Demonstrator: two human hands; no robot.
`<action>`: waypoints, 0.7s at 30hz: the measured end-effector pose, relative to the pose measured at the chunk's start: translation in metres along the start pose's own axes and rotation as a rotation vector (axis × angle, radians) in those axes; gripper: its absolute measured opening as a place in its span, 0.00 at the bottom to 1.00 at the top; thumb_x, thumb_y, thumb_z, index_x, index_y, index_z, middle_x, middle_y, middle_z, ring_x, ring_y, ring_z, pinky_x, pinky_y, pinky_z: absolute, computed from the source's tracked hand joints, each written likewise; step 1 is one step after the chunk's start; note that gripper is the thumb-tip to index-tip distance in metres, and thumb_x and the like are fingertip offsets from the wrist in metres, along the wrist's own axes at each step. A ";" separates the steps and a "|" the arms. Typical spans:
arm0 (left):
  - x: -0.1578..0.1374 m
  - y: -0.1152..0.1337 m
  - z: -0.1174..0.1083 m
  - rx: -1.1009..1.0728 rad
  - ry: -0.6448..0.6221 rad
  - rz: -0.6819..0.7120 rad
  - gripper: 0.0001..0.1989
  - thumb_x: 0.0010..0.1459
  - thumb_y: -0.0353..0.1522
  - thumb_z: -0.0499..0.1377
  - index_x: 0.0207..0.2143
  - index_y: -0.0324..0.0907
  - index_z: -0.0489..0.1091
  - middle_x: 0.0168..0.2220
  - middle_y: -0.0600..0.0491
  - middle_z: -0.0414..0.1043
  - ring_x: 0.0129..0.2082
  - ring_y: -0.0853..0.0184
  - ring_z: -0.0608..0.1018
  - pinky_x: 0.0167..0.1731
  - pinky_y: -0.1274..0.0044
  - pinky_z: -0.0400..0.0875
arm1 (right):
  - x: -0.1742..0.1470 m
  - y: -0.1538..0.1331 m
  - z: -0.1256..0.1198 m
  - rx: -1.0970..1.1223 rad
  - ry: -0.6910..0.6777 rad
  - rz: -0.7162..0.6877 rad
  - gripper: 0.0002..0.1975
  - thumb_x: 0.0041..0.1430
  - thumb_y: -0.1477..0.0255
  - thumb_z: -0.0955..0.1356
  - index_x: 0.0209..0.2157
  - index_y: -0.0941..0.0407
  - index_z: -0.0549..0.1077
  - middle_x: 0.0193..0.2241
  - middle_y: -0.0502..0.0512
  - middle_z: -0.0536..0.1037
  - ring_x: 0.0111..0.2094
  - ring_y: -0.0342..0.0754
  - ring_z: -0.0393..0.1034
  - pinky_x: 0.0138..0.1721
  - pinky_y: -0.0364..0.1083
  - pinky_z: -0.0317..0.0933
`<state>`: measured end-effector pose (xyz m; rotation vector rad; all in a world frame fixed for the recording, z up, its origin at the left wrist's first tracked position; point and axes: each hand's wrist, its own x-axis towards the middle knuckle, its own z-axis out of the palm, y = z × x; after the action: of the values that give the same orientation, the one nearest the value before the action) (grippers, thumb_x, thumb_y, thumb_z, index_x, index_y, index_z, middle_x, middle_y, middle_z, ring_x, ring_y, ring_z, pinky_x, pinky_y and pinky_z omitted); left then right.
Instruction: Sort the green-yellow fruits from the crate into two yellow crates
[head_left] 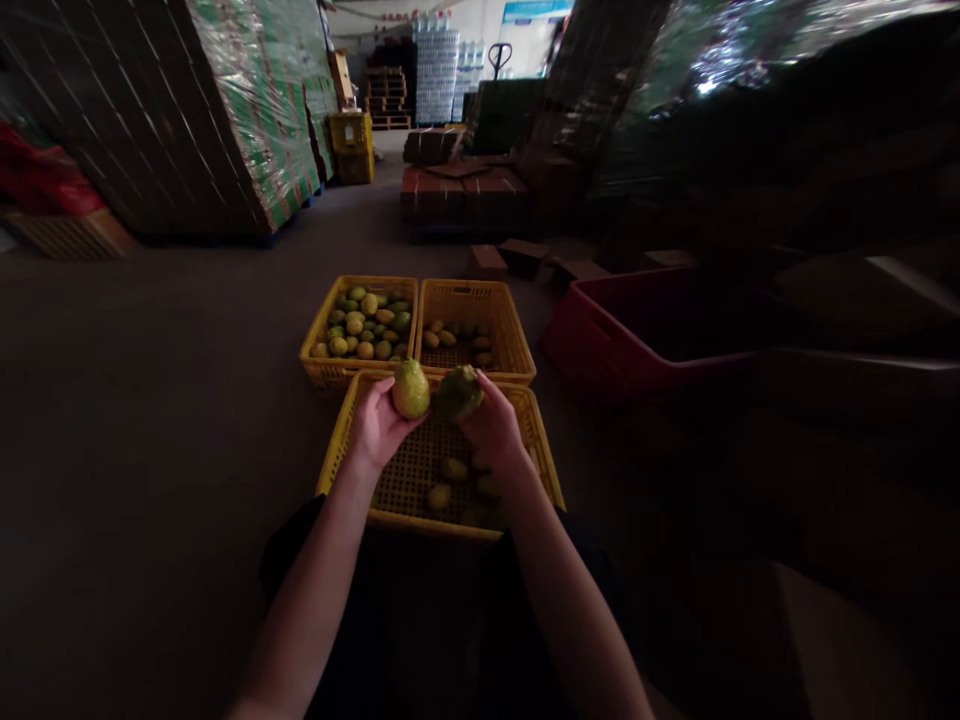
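My left hand point(381, 425) is closed round a bumpy, yellow-green, guava-like fruit point(411, 390), held upright. Close beside it, my right hand point(491, 425) grips a darker green fruit point(458, 394) of similar size. Both hands are above the near yellow crate point(409, 480). Inside that crate, a few fruits point(454, 470) lie toward the right, partly hidden by my right forearm. Just beyond stand two more yellow crates: the left crate point(321, 368) holds many green and yellow fruits point(360, 322), and the right crate point(517, 335) holds fewer fruits point(448, 338).
A red-pink bin point(622, 345) stands to the right of the crates. Ahead are flat cartons point(465, 195) stacked low, with loose cardboard boxes point(487, 262) in front. Film-wrapped pallet stacks point(262, 110) rise at the left, near yellow boxes point(351, 145).
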<state>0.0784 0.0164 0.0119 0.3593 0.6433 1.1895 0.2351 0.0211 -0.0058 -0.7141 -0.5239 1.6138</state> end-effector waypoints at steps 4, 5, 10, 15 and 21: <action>0.005 -0.005 0.003 0.017 0.084 -0.006 0.11 0.55 0.35 0.58 0.39 0.40 0.70 0.33 0.51 0.76 0.34 0.66 0.78 0.35 0.75 0.73 | -0.004 0.005 0.004 -0.029 -0.009 0.033 0.14 0.47 0.58 0.72 0.28 0.54 0.75 0.20 0.49 0.77 0.34 0.51 0.77 0.35 0.48 0.72; 0.006 -0.006 0.003 0.011 0.097 -0.010 0.11 0.55 0.36 0.58 0.38 0.41 0.71 0.32 0.51 0.76 0.32 0.67 0.78 0.33 0.76 0.73 | -0.005 0.005 0.004 -0.053 -0.008 0.020 0.15 0.46 0.57 0.72 0.27 0.55 0.76 0.21 0.49 0.77 0.33 0.51 0.77 0.35 0.48 0.72; 0.008 -0.012 0.005 0.010 0.075 0.074 0.19 0.57 0.46 0.54 0.31 0.40 0.73 0.27 0.51 0.75 0.28 0.67 0.77 0.32 0.75 0.72 | -0.013 0.006 0.003 -0.322 0.054 -0.292 0.16 0.48 0.55 0.72 0.27 0.55 0.77 0.25 0.50 0.78 0.32 0.48 0.73 0.36 0.46 0.68; 0.003 -0.024 0.011 0.105 -0.012 0.294 0.15 0.54 0.36 0.55 0.18 0.40 0.71 0.20 0.54 0.71 0.24 0.70 0.74 0.31 0.78 0.69 | -0.028 -0.005 0.002 -0.505 -0.097 -0.532 0.15 0.41 0.59 0.75 0.31 0.53 0.80 0.32 0.51 0.79 0.36 0.49 0.71 0.41 0.46 0.65; 0.007 -0.028 0.017 -0.015 -0.016 0.229 0.13 0.55 0.36 0.55 0.21 0.40 0.70 0.23 0.54 0.71 0.27 0.71 0.74 0.34 0.78 0.70 | -0.028 -0.009 0.005 -0.413 -0.061 -0.514 0.19 0.44 0.53 0.73 0.34 0.52 0.79 0.33 0.51 0.80 0.36 0.49 0.73 0.41 0.47 0.67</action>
<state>0.1112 0.0147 0.0065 0.4379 0.5896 1.4073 0.2397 -0.0047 0.0083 -0.7557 -1.0145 1.0564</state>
